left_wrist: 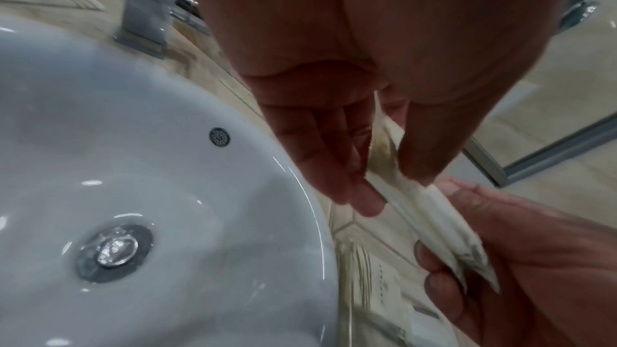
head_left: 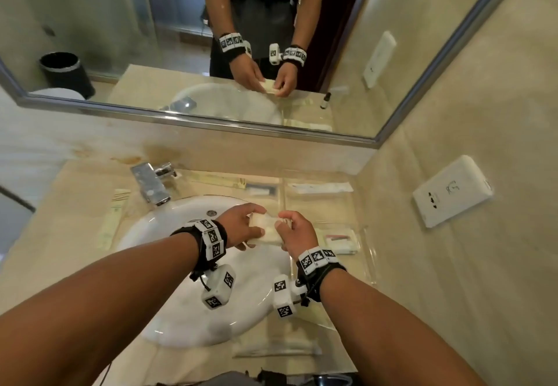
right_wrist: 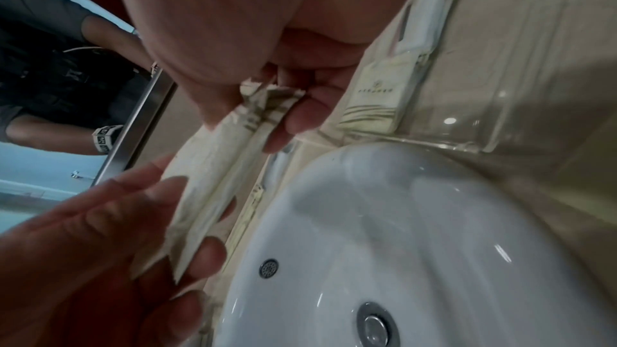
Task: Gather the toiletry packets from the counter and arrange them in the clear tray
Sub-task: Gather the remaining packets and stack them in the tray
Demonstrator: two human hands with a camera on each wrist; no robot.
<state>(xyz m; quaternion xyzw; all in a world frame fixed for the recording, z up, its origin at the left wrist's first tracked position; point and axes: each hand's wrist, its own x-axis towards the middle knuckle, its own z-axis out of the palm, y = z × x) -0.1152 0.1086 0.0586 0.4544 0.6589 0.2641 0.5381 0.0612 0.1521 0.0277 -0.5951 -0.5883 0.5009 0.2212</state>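
Here, mid-gather above the basin:
Left hand (head_left: 241, 225): fingers and thumb closed on the near end of a small stack of cream toiletry packets (head_left: 267, 230), thumb on top, fingertips (left_wrist: 364, 202) underneath.
Right hand (head_left: 294, 231): curled round the far end of the same stack, pinching the striped edges between thumb and fingers (right_wrist: 300, 115).
Packets in hand: held edge-on between both hands, raised over the right rim of the sink (head_left: 169, 265), touching neither counter nor tray.
Likely reason for the grip: squaring the loose packets into one tidy bundle before setting them down, judging by both hands pressing in from opposite ends.
Clear tray (head_left: 362, 252): on the counter just right of the sink, against the side wall; already holding a cream packet with a logo (right_wrist: 374, 104) and a white packet with a red strip (head_left: 339, 239).
Still on the counter: long cream packets (head_left: 111, 222) left of the sink, more flat sachets (head_left: 259, 187) behind it near the chrome faucet (head_left: 152, 183).
Counter (head_left: 75, 280): beige marble-look stone, stained brown behind the faucet.
Room: hotel-style bathroom; framed mirror (head_left: 211, 120) above the backsplash, white wall socket plate (head_left: 451, 194) on the right wall, black waste bin seen in the reflection.
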